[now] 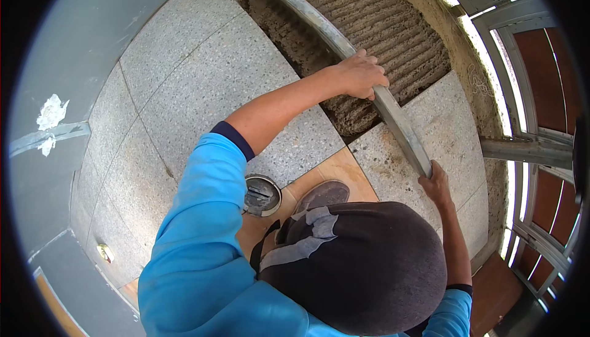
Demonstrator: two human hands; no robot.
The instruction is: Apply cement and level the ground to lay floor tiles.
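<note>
Both my hands grip a long grey metal straightedge (402, 131), which slants from the far left to the near right. My left hand (362, 75) is wrapped over its middle, at the edge of a bed of mortar (393, 23) combed into ridges. My right hand (437, 184) holds its near end, above a speckled grey floor tile (452, 115) smeared with mortar. The far part of the straightedge crosses the mortar. To its left lie more large speckled tiles (227, 85). Whether the straightedge touches the mortar I cannot tell.
A round metal-rimmed object with a dark centre (262, 195) sits beside my shoe (322, 194), on orange-brown flooring (335, 168). My dark-trousered knee (362, 269) is close below. A grey wall (55, 72) rises at left; a metal frame with brown panels (541, 72) stands at right.
</note>
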